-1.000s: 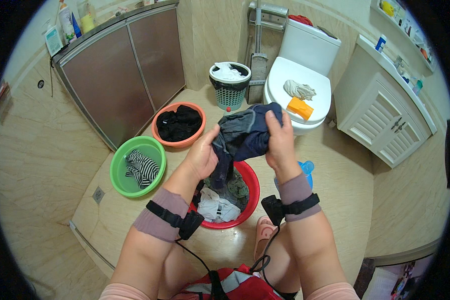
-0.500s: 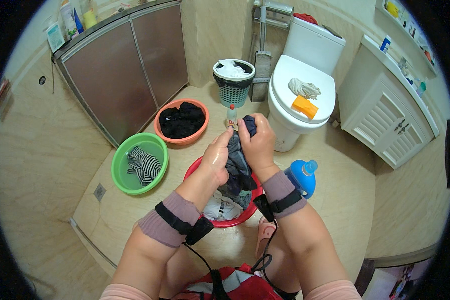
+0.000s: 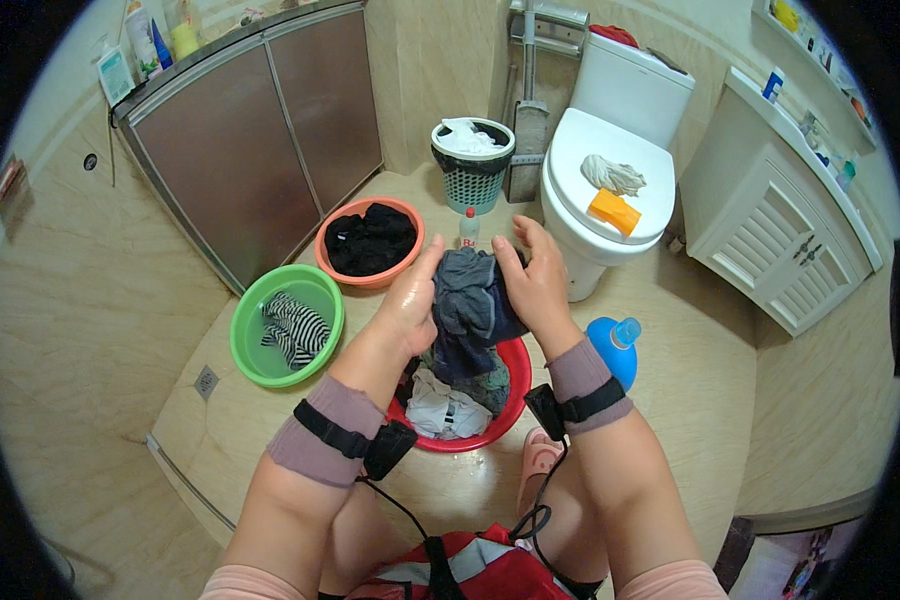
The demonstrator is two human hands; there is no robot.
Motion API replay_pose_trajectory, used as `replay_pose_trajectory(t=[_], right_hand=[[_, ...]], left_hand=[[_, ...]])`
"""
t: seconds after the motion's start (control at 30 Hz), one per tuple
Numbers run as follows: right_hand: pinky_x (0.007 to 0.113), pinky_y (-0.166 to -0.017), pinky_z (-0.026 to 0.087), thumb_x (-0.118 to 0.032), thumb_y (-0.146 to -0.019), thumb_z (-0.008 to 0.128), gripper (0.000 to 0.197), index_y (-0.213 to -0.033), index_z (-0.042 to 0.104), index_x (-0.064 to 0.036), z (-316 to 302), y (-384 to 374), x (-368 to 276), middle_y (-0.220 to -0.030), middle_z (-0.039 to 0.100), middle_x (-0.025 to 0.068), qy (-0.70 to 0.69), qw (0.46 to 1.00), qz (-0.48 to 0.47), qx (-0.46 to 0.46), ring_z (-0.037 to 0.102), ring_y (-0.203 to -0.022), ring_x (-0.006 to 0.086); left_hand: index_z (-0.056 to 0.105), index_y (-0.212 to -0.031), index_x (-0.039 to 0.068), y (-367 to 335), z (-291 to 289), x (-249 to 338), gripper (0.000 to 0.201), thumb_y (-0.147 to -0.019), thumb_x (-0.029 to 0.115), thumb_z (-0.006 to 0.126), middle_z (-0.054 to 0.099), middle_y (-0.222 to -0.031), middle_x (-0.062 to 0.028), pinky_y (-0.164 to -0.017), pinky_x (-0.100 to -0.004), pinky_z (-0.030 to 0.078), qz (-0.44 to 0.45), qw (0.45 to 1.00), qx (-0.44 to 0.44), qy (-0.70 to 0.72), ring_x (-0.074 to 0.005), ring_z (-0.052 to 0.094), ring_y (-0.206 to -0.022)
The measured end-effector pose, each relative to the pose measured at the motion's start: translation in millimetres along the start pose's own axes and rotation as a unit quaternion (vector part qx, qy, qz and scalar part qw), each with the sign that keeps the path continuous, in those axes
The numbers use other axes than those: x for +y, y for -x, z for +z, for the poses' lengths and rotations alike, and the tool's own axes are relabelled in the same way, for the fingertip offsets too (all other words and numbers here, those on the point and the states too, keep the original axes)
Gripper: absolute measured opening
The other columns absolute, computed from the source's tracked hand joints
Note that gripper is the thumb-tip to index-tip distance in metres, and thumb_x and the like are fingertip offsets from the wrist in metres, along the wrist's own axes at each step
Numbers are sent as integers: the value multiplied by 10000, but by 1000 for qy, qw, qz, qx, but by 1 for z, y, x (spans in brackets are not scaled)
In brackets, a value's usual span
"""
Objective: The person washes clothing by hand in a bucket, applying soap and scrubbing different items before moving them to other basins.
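Above the red basin (image 3: 515,405), a dark blue-grey cloth garment (image 3: 467,300) is held up between my two hands. My left hand (image 3: 410,305) grips its left side, thumb up, with most fingers hidden behind the fabric. On the other side, my right hand (image 3: 540,285) holds the garment's right edge, its upper fingers somewhat raised. The cloth hangs down toward the basin, which contains white laundry (image 3: 448,408) and dark, greenish-grey pieces. My left palm looks wet.
Left of the basin stand a green basin (image 3: 238,340) with a striped cloth in it and an orange basin (image 3: 330,262) holding black clothes. A red-capped bottle (image 3: 469,228), a bin (image 3: 473,190) and the toilet (image 3: 560,200) stand beyond; a blue detergent bottle (image 3: 613,355) is at right.
My hands have moved apart, the left one leftward and the right one slightly rightward. Bunched between them before, the dark garment is now spread wider.
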State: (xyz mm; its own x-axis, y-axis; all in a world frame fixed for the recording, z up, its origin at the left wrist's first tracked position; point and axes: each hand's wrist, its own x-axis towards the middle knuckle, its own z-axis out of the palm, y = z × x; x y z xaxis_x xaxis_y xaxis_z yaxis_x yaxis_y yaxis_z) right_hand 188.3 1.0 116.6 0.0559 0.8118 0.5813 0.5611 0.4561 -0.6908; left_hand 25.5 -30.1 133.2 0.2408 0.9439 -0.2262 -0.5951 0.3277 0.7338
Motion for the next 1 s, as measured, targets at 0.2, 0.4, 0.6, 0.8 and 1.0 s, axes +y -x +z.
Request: replay_pose_trajectory(t=[0.2, 0.4, 0.6, 0.8, 1.0], right_hand=[[358, -881, 478, -476, -679, 795, 826, -1249, 508, 49, 8, 13, -5, -1043, 636, 251, -166, 976, -65, -123, 633, -1008, 311], [394, -743, 518, -508, -615, 812, 670, -937, 648, 56, -8, -1, -10, -888, 674, 222, -25, 933, 96, -347, 675, -810, 329], [334, -680, 517, -339, -687, 818, 449, -875, 656, 36, -11, 2, -10, -826, 683, 146, -179, 941, 128, -259, 662, -728, 217], [285, -668, 534, -142, -847, 698, 251, -1033, 584, -17, -28, -5, -23, -886, 656, 49, -522, 803, 240, -161, 646, -734, 148], [299, -681, 554, -128, -912, 628, 188, -1051, 559, -23, -25, -10, -19, -891, 643, 52, -657, 702, 267, -68, 650, -758, 148]], left_hand=[[587, -1114, 23, -2, 5, -2, 524, -965, 504, 443, 645, -1048, -121, -878, -333, 498, 29, 997, 45, -51, -200, 631, -949], [585, -1071, -14, 2, 2, 2, 461, -975, 425, 480, 634, -946, -92, -715, -255, 512, -28, 989, -41, -137, -137, 624, -808], [564, -1062, 42, -7, -6, -3, 361, -985, 385, 481, 567, -959, -18, -817, -278, 434, 132, 932, 25, -336, -110, 527, -894], [539, -1281, 52, -11, -20, -10, 728, -936, 657, 326, 608, -1164, -65, -919, -377, 418, 2, 966, -28, -257, -189, 562, -1025], [545, -1265, 155, -15, -17, -17, 570, -922, 601, 453, 618, -1163, -39, -862, -400, 454, -44, 993, 25, -103, -176, 587, -1005]])
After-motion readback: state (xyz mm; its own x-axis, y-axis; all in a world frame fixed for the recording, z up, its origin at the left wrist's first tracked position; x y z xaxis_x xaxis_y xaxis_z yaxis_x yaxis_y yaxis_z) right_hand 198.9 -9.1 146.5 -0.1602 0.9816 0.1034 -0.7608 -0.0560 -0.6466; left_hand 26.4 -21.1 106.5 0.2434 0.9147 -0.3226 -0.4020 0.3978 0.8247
